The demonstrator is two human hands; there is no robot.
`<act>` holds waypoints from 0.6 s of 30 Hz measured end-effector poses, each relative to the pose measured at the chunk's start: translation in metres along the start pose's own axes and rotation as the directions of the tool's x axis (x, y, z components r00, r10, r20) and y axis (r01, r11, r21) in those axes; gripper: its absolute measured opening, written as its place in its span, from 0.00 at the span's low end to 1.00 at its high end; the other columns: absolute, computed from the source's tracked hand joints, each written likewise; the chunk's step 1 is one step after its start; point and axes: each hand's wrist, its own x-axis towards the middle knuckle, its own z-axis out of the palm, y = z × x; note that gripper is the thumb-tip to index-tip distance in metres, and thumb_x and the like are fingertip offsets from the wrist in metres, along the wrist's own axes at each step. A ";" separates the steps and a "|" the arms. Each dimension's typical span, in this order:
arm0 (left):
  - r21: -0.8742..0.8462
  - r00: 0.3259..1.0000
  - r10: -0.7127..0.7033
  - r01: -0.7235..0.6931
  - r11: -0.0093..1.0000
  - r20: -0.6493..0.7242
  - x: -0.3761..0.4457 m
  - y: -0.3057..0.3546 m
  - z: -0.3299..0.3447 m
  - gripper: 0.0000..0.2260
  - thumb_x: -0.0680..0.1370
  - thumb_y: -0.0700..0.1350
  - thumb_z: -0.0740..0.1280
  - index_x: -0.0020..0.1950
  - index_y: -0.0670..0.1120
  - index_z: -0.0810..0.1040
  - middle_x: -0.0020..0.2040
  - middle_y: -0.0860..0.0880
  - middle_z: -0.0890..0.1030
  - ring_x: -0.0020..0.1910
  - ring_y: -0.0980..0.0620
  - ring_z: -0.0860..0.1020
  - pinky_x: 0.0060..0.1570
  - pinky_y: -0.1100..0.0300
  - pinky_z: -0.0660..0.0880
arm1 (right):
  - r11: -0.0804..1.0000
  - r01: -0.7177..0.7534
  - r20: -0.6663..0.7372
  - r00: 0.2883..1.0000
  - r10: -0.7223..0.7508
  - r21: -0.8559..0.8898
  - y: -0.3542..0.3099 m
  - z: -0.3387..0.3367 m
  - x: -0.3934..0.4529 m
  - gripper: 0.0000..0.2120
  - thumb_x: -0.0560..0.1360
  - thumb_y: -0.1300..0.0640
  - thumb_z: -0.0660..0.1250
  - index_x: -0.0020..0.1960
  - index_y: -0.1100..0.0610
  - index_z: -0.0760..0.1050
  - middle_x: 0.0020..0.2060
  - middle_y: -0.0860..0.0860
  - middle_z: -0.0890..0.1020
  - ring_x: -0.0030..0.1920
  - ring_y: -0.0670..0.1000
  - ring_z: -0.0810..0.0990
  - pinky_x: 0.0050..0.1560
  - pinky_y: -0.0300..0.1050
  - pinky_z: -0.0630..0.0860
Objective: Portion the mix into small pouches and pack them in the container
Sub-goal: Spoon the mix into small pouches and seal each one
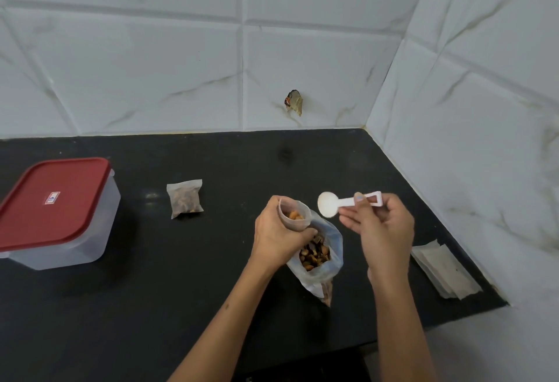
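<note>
On the worktop, nearest: clear bag of mix (316,256), open.
Left hand (279,230): grips small pouch (295,215) above the bag.
Right hand (382,228): pinches white scoop (329,203), bowl empty.
Farther left: filled pouch (184,198); red-lidded container (57,212), closed.

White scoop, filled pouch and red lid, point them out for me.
white scoop (329,204), head view, on its round bowl.
filled pouch (185,199), head view, on its middle.
red lid (51,203), head view, on its flat top.
</note>
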 end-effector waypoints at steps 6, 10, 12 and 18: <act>-0.038 0.998 -0.067 0.067 0.997 -0.014 0.002 -0.016 -0.017 0.12 0.65 0.37 0.75 0.43 0.49 0.78 0.45 0.56 0.81 0.47 0.58 0.80 0.45 0.60 0.79 | 0.846 -0.003 0.091 0.994 0.061 -0.534 0.045 0.006 0.004 0.04 0.77 0.58 0.66 0.45 0.53 0.72 0.40 0.50 0.80 0.41 0.49 0.82 0.40 0.44 0.80; -0.020 0.985 -0.158 0.160 0.987 0.066 0.000 -0.022 -0.023 0.09 0.67 0.36 0.73 0.43 0.46 0.78 0.47 0.54 0.80 0.49 0.56 0.79 0.47 0.58 0.78 | 0.684 0.104 0.152 0.988 0.010 -0.722 0.051 0.015 0.004 0.04 0.78 0.58 0.64 0.46 0.56 0.70 0.35 0.48 0.75 0.34 0.43 0.75 0.29 0.33 0.66; 0.006 0.961 -0.252 0.253 0.967 0.115 0.000 -0.025 -0.022 0.10 0.67 0.37 0.73 0.46 0.46 0.78 0.47 0.51 0.80 0.49 0.54 0.79 0.46 0.57 0.78 | 0.637 0.120 0.182 0.983 0.032 -0.762 0.052 0.019 0.006 0.04 0.78 0.57 0.63 0.47 0.56 0.70 0.35 0.48 0.75 0.33 0.43 0.74 0.28 0.33 0.63; -0.178 0.856 -0.436 0.492 0.852 0.280 -0.008 -0.028 -0.015 0.14 0.60 0.40 0.71 0.45 0.45 0.79 0.43 0.45 0.82 0.46 0.46 0.82 0.52 0.47 0.80 | 0.664 -0.021 0.112 0.981 0.157 -0.748 0.063 0.027 0.021 0.05 0.77 0.57 0.64 0.45 0.59 0.72 0.37 0.51 0.78 0.35 0.46 0.76 0.31 0.38 0.70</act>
